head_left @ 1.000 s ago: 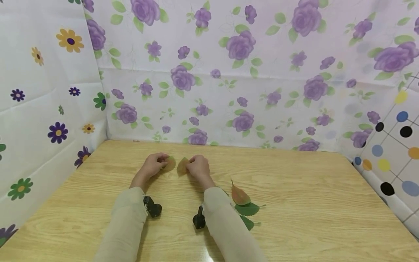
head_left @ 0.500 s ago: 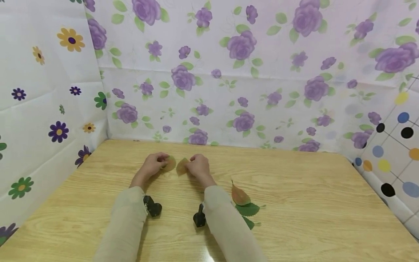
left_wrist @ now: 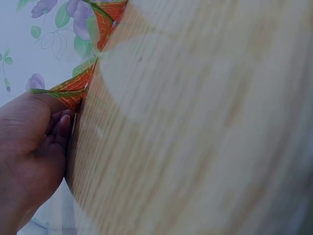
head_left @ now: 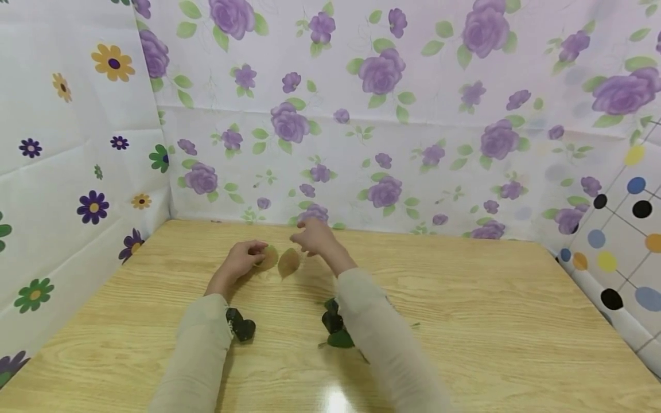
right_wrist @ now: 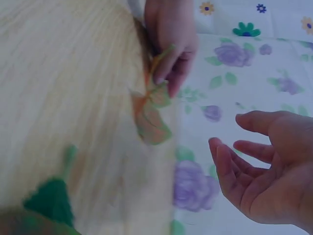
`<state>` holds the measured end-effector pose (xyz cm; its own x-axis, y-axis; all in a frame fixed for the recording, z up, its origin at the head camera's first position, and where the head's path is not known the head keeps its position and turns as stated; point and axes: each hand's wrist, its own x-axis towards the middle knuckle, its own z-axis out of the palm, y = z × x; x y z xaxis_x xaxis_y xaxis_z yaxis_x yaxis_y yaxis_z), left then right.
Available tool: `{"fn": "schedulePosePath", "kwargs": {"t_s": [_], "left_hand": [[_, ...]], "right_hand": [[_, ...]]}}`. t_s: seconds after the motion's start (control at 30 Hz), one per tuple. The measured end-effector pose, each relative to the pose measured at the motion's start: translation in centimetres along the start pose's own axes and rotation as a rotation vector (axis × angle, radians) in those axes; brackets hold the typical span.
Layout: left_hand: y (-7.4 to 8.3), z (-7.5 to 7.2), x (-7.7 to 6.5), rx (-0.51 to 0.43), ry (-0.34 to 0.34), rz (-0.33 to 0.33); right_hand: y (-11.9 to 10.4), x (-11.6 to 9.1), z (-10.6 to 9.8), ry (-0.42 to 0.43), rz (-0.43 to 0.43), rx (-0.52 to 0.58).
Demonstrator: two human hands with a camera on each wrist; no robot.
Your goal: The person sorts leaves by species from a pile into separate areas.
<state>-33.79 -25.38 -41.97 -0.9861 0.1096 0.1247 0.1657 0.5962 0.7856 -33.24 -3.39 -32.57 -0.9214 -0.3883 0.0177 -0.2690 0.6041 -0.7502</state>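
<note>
My left hand [head_left: 240, 261] pinches an orange-and-green leaf [head_left: 268, 259] by its edge at the far side of the table; the left wrist view shows its red-orange face with pale veins [left_wrist: 74, 88]. Just right of it a second leaf of the same colours [head_left: 288, 263] lies with its point toward me. Beyond and to the right of that leaf hovers my right hand [head_left: 316, 236], fingers loosely bent and nothing between them. In the right wrist view, thumb and fingers of this hand [right_wrist: 271, 166] stand apart, away from both leaves.
A green leaf [head_left: 341, 339] shows beside my right sleeve [head_left: 387, 338], which hides other leaves. Black wrist devices [head_left: 240, 326] sit at both cuffs. The wooden table [head_left: 490, 321] meets a flowered cloth [head_left: 439, 172] at the back, with patterned cloths left and right.
My right hand has let go of the second leaf and lifted away from it. Its forearm has swung right, covering the reddish leaf and exposing a green leaf's left side. My left hand stays put.
</note>
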Motion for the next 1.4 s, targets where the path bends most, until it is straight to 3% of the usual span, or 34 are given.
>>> {"fn": "schedulePosePath", "kwargs": {"t_s": [0.27, 0.47, 0.7, 0.87, 0.97, 1.13, 1.27, 1.4], "left_hand": [[0.2, -0.1, -0.1, -0.042, -0.012, 0.000], [0.1, -0.6, -0.9, -0.185, 0.002, -0.098], [0.0, -0.9, -1.6, -0.301, 0.146, -0.207], [2.1, -2.0, -2.4, -0.424, 0.272, -0.261], [3.8, -2.5, -3.1, -0.406, 0.317, -0.219], [6.3, -2.0, -4.2, -0.234, 0.309, -0.050], [7.9, -0.7, -5.0, -0.196, 0.236, 0.067], [9.4, 0.6, -5.8, -0.218, 0.140, 0.121]], "right_hand": [[-0.8, -1.1, -3.8, -0.044, -0.177, -0.167], [0.4, -2.4, -5.2, -0.040, -0.261, -0.302], [3.7, -4.8, -6.6, -0.056, -0.313, -0.337], [6.4, -7.4, -7.9, -0.081, -0.356, -0.400], [7.9, -8.6, -8.4, -0.080, -0.371, -0.407], [9.5, -10.0, -8.5, -0.067, -0.393, -0.358], [10.3, -11.1, -8.2, -0.079, -0.424, -0.333], [11.0, -12.2, -7.9, -0.104, -0.419, -0.317]]}}
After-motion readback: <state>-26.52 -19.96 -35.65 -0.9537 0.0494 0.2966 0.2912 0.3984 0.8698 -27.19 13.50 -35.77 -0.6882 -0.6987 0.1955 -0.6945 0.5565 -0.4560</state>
